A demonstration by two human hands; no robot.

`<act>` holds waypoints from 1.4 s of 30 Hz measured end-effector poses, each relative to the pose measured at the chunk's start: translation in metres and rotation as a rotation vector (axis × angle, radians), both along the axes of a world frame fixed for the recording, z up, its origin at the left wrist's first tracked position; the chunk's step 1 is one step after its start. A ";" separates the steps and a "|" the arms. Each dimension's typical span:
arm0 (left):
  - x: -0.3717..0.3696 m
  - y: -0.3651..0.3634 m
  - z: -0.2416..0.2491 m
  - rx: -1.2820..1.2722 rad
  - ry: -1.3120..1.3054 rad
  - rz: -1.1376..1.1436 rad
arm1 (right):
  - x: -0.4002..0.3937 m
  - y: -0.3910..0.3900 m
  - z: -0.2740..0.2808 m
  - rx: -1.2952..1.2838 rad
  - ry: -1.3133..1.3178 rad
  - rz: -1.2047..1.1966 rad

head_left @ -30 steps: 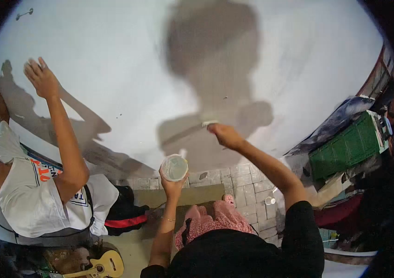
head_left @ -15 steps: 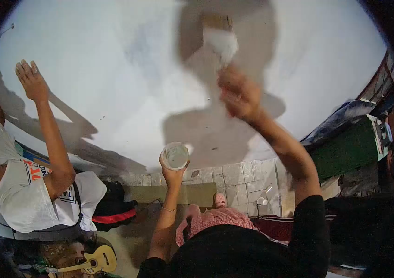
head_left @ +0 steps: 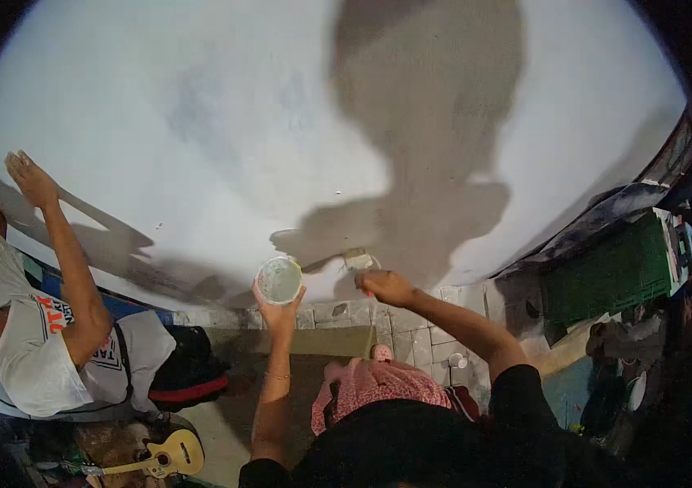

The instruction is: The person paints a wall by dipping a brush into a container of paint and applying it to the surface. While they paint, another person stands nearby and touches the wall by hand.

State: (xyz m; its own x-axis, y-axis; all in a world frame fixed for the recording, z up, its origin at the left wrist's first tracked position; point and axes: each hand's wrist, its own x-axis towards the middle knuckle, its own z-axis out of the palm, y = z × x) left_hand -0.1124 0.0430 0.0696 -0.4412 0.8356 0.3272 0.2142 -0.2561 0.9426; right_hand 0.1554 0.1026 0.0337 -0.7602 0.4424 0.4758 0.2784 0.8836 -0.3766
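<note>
My left hand [head_left: 279,311] grips a round, pale tub [head_left: 280,281] from below, its open top facing me and whitish stuff inside. A flat paintbrush [head_left: 356,259] is in my right hand [head_left: 389,288], fingers closed round the handle. Its pale head points up towards the lower part of the white wall [head_left: 256,146], just right of the tub. Grey-blue patches show on the wall, and my shadow falls across it.
At the left sits a person in a white shirt [head_left: 45,358], one hand raised near the wall. A guitar [head_left: 175,454] lies at the lower left. On the tiled floor stands a small white cup [head_left: 457,359]. A green panel [head_left: 606,264] is at the right.
My right hand has come down with the paintbrush from high on the wall to beside the tub. The tub has shifted slightly left. The other person's raised hand is a little lower.
</note>
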 end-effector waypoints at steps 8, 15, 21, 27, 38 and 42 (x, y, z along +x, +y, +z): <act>0.049 -0.004 0.003 -0.091 0.050 -0.003 | 0.029 0.032 0.276 0.039 0.197 -0.186; 0.069 0.017 -0.015 -0.012 -0.184 -0.159 | 0.045 0.032 0.415 0.863 0.402 0.073; 0.084 0.013 -0.002 -0.031 0.071 -0.103 | 0.058 0.025 0.257 0.836 0.250 0.000; 0.084 0.013 -0.012 -0.094 0.017 -0.132 | 0.062 -0.014 0.078 0.495 0.131 -0.031; 0.088 0.018 -0.020 0.009 -0.010 -0.128 | 0.082 0.015 0.010 -0.028 -0.126 -0.299; 0.090 0.013 -0.013 -0.009 0.073 -0.127 | 0.091 0.031 0.127 -0.109 -0.027 -0.508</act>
